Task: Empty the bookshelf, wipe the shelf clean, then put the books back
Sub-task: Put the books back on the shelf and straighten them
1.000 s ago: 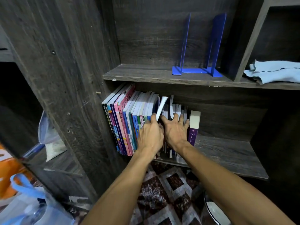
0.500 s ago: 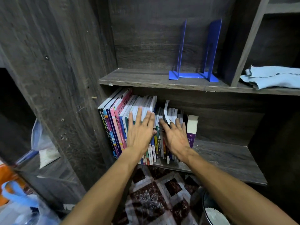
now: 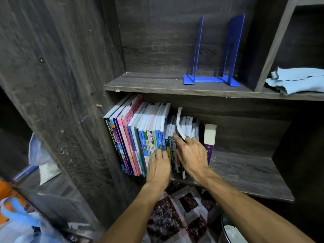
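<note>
In the dark wood-grain bookshelf (image 3: 70,102) the row of colourful upright paperback books (image 3: 140,134) stands packed at the 9 o'clock end of the lower shelf board (image 3: 245,169). The left hand (image 3: 158,165) lies against the lower spines of the blue and green volumes, fingertips pressing on them, holding nothing. Just at its 3 o'clock the right hand (image 3: 192,153) reaches in among the slim booklets, thumb stretched toward 10 o'clock across their spines; a thin white booklet (image 3: 179,121) curls up out of the row by its fingers, and I cannot tell whether they pinch it or only touch. A purple-spined book (image 3: 209,137) with cream page edges ends the row at 3 o'clock of that hand. On the upper shelf board (image 3: 149,83), at 12 o'clock, a pair of blue metal bookends (image 3: 213,79) stands upright; a crumpled pale blue cloth (image 3: 298,81) lies in the next compartment at 2 o'clock
</note>
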The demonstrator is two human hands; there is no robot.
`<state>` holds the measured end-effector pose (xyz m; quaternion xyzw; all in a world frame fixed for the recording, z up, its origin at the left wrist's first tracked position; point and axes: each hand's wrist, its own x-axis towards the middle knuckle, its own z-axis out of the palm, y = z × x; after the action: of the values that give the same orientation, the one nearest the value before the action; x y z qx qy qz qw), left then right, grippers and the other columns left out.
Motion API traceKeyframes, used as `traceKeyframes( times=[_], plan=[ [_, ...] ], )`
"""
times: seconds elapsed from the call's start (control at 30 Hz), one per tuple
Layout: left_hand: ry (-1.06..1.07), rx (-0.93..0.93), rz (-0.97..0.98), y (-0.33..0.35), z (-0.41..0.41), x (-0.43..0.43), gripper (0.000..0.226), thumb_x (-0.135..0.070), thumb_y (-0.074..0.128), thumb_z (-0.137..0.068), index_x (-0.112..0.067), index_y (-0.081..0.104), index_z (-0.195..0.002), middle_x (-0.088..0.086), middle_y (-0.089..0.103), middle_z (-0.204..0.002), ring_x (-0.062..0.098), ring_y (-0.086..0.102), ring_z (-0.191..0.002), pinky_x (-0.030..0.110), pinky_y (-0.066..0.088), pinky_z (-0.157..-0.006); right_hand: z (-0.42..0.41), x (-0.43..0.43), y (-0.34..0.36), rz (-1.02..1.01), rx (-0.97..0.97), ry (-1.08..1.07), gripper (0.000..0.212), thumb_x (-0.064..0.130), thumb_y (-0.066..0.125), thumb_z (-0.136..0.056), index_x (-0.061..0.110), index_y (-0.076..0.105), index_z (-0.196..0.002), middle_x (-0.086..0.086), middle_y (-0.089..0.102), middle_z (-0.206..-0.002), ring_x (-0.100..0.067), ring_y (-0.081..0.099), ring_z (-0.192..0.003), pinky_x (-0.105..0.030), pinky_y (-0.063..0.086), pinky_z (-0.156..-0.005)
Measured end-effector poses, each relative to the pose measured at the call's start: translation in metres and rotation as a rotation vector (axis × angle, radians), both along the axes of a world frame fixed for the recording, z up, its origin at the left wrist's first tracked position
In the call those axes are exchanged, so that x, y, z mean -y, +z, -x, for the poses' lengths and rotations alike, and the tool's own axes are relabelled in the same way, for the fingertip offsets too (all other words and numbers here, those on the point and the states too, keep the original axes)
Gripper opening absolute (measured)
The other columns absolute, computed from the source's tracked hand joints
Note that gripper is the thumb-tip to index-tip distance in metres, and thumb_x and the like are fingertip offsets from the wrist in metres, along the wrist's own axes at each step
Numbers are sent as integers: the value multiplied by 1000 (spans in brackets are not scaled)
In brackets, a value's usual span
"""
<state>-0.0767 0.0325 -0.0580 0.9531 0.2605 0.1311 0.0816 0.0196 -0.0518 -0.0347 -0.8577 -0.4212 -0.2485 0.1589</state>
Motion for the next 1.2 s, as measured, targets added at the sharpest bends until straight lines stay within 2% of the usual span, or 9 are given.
traceKeyframes(
  times=[0.13,0.23,0.37,0.47,0.53,0.6,0.7,0.93,1.2],
  plan=[
    [-64,24,195,3,5,5,49,-26,54,-94,-10,37,-137,9,43,-128,26,46,-120,40,41,-107,16,10,2,-185,-116,106,65,10,69,-89,23,48,-148,-8,62,-80,-24,56,-66,-36,55,-58],
    [-162,119,456,4,5,16,54,-27,62,-84,-14,37,-130,7,53,-116,29,57,-110,44,51,-93,30,19,4,-294,-127,209,77,11,68,-89,26,33,-156,-4,59,-80,-17,52,-66,-25,43,-61],
    [22,294,618,10,-1,32,58,-37,52,-97,-24,23,-146,-2,64,-108,22,65,-96,38,57,-82,41,34,9,-383,-214,272,80,19,67,-92,23,24,-159,-2,68,-80,-10,53,-58,-14,34,-61],
    [36,340,576,19,7,42,30,-26,52,-99,-16,47,-126,-5,66,-88,18,66,-78,38,59,-73,34,48,18,-320,-455,323,64,48,52,-97,41,28,-155,-2,73,-90,-7,60,-58,-24,54,-64],
    [40,374,502,22,14,47,44,-16,50,-99,-13,39,-142,2,66,-104,24,67,-95,38,54,-86,26,50,23,-316,-437,324,50,49,41,-99,36,45,-148,-2,75,-106,-6,64,-73,-27,53,-70],
    [95,419,458,27,27,57,54,-20,49,-99,-7,29,-148,9,63,-114,28,61,-107,38,45,-96,12,48,23,-272,-263,191,46,41,42,-99,31,53,-142,-4,65,-130,-16,59,-112,-38,46,-95],
    [159,504,414,33,52,74,38,-23,51,-97,-3,46,-129,5,59,-94,27,61,-88,37,46,-86,-11,39,22,60,-277,-92,60,36,51,-97,41,30,-153,-20,26,-158,-44,26,-144,-66,22,-115],
    [292,531,372,42,97,83,35,-29,54,-95,3,63,-107,19,70,-89,42,64,-87,40,45,-73,-13,8,23,315,-265,8,65,44,49,-99,47,14,-155,-19,3,-164,-48,4,-149,-71,9,-116],
    [282,595,302,38,110,79,37,-23,63,-89,14,61,-90,-5,37,-49,22,50,-47,29,26,-56,-24,-7,19,327,-284,109,66,41,48,-100,51,10,-153,-22,11,-160,-50,10,-147,-72,24,-112]
  ],
)
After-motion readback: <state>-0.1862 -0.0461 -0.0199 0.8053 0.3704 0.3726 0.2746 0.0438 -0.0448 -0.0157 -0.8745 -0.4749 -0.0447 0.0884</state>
